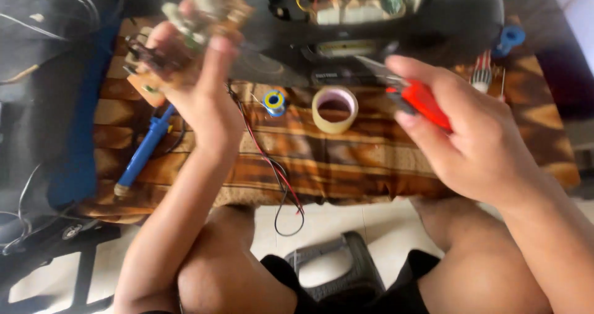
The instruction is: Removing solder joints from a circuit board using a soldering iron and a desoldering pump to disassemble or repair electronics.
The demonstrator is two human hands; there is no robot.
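Your left hand [198, 85] is up at 11 o'clock, fingers closed round a small brown circuit board w/ components [204, 17], lifted clear of the striped brown cloth [371, 159] on the tabletop. Your right hand [470, 134] at 3 o'clock grips red-handled metal cutters [408, 91], tips aimed toward 10 o'clock, well apart from the board. Btwn the hands: roll of beige tape [335, 109], small blue-and-yellow solder spool [273, 101] just beside it. Blue-handled soldering iron [143, 151] lies at 9 o'clock. Red and black wires [272, 165] trail to 6 o'clock.

No packages, labels, signs, screens.
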